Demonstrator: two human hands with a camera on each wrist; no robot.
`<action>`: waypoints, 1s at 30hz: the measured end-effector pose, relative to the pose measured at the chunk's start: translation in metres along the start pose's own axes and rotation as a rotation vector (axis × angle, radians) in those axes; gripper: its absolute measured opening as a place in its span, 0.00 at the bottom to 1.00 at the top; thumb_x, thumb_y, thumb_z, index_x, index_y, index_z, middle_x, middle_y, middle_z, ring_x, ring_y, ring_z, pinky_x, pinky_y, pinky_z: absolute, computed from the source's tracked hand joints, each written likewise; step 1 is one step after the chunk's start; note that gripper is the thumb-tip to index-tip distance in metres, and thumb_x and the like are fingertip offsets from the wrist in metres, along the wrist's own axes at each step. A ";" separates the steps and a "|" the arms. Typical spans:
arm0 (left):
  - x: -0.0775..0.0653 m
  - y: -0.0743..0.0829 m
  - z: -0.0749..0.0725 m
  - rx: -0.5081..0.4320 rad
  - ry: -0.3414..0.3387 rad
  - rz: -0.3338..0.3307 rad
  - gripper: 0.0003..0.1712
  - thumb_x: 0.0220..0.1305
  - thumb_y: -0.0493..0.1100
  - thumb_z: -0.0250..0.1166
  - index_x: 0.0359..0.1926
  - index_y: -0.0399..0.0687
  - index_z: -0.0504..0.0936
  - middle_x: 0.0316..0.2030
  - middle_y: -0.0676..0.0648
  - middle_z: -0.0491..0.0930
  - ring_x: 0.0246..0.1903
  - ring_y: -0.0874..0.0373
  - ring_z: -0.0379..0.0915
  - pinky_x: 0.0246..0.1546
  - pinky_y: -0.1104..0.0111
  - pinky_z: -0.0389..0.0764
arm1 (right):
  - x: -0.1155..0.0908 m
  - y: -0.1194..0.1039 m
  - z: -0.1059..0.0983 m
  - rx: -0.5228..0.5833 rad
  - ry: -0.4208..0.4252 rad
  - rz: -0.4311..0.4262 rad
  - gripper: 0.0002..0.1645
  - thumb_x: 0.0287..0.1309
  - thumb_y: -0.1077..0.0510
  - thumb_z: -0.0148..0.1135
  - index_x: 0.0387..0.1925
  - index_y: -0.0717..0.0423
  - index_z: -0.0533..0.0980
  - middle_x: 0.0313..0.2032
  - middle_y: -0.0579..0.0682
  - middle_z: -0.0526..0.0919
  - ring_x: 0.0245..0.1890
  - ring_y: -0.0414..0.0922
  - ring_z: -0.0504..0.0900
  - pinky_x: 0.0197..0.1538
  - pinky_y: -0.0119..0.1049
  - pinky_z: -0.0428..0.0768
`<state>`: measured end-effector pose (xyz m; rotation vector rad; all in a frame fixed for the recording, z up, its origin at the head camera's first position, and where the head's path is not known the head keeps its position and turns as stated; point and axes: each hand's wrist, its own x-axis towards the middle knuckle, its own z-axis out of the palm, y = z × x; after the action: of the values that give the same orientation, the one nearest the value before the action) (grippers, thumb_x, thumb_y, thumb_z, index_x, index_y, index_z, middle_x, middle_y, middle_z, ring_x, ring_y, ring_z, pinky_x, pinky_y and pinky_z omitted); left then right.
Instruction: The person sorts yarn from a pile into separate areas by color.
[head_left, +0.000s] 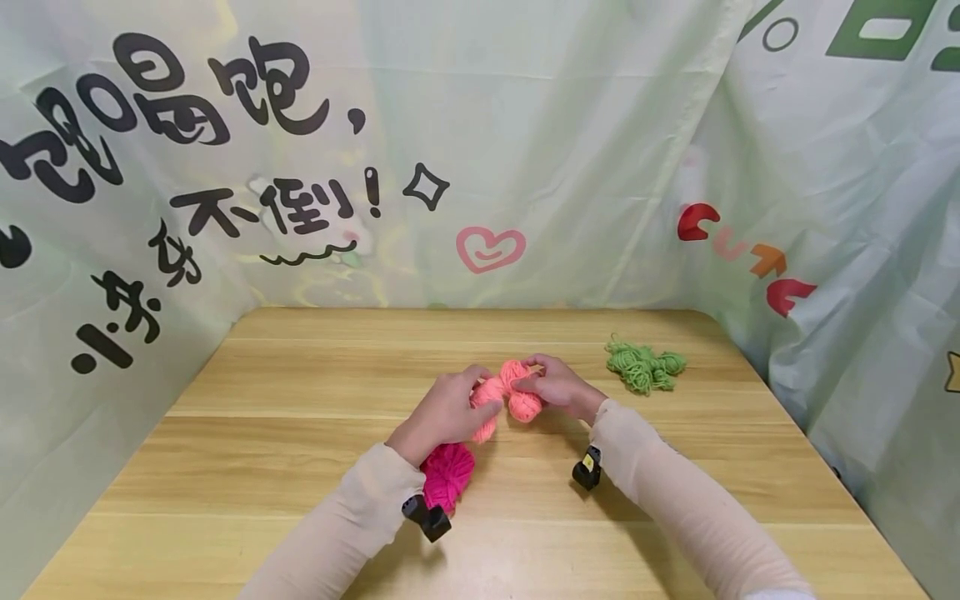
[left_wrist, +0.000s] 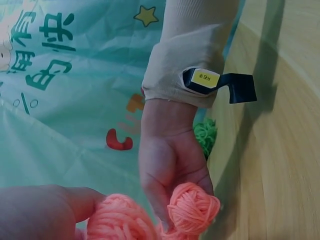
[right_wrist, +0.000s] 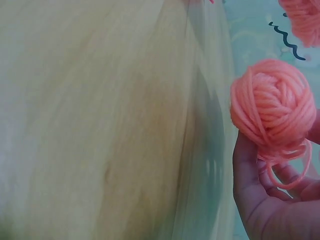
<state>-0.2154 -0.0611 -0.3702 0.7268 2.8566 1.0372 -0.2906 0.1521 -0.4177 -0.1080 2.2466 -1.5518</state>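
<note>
Coral-pink yarn [head_left: 524,406] is bunched in lobes between the two hands, over the middle of the table. The left hand [head_left: 447,407] grips its left lobe, thumb in front. On the other side the right hand [head_left: 562,387] pinches the right part near the middle. The right wrist view shows a round lobe of the coral yarn [right_wrist: 272,107] in the right hand's fingers, with a loose loop hanging below. In the left wrist view, the left thumb lies along one lobe [left_wrist: 120,220]. Magenta yarn [head_left: 448,475] lies under the left wrist, partly hidden by the sleeve.
A green yarn bundle [head_left: 643,367] lies at the back right of the wooden table [head_left: 300,367]. Printed cloth [head_left: 570,150] hangs behind and along both sides. Small black camera mounts [head_left: 587,468] stick out from both wrists.
</note>
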 end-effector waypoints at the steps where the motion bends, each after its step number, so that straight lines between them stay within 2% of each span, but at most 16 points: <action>1: 0.001 -0.001 0.000 -0.001 0.001 -0.007 0.24 0.65 0.46 0.65 0.58 0.39 0.73 0.20 0.51 0.69 0.18 0.62 0.62 0.21 0.71 0.68 | 0.000 0.000 0.000 -0.006 0.006 0.001 0.29 0.63 0.58 0.62 0.61 0.61 0.65 0.34 0.55 0.77 0.27 0.43 0.76 0.29 0.34 0.76; 6: 0.004 -0.004 0.001 -0.012 0.013 -0.033 0.24 0.65 0.47 0.64 0.58 0.40 0.73 0.24 0.50 0.73 0.24 0.59 0.68 0.26 0.68 0.72 | 0.002 -0.001 -0.004 -0.016 0.031 0.012 0.30 0.63 0.56 0.62 0.62 0.61 0.64 0.39 0.56 0.74 0.30 0.44 0.75 0.31 0.35 0.76; 9: 0.007 -0.006 0.002 -0.016 0.028 -0.038 0.24 0.65 0.47 0.64 0.58 0.40 0.74 0.28 0.49 0.75 0.28 0.58 0.70 0.29 0.67 0.74 | 0.004 -0.001 -0.006 -0.006 0.038 0.010 0.30 0.63 0.56 0.63 0.63 0.61 0.64 0.38 0.56 0.73 0.29 0.43 0.74 0.31 0.35 0.75; 17: 0.016 -0.009 0.004 -0.056 0.030 -0.077 0.24 0.65 0.48 0.64 0.58 0.42 0.74 0.31 0.48 0.76 0.28 0.58 0.70 0.30 0.67 0.75 | 0.008 0.000 -0.006 0.005 0.060 0.015 0.27 0.63 0.56 0.63 0.60 0.58 0.66 0.36 0.55 0.75 0.27 0.43 0.76 0.29 0.36 0.77; 24: 0.021 -0.013 0.005 -0.057 0.039 -0.100 0.23 0.65 0.50 0.65 0.56 0.44 0.74 0.39 0.46 0.79 0.34 0.57 0.74 0.34 0.66 0.77 | 0.010 -0.002 -0.008 0.038 0.068 -0.009 0.27 0.63 0.58 0.63 0.59 0.61 0.64 0.36 0.56 0.75 0.26 0.44 0.78 0.29 0.35 0.78; 30: 0.026 -0.017 0.006 -0.079 0.054 -0.114 0.24 0.64 0.50 0.66 0.55 0.43 0.74 0.43 0.43 0.79 0.36 0.56 0.75 0.36 0.64 0.78 | 0.009 -0.005 -0.009 0.014 0.075 -0.008 0.26 0.63 0.58 0.62 0.58 0.61 0.64 0.34 0.55 0.74 0.25 0.42 0.76 0.30 0.36 0.78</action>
<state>-0.2450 -0.0579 -0.3812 0.5327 2.8437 1.1627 -0.3032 0.1559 -0.4130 -0.0561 2.2948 -1.5998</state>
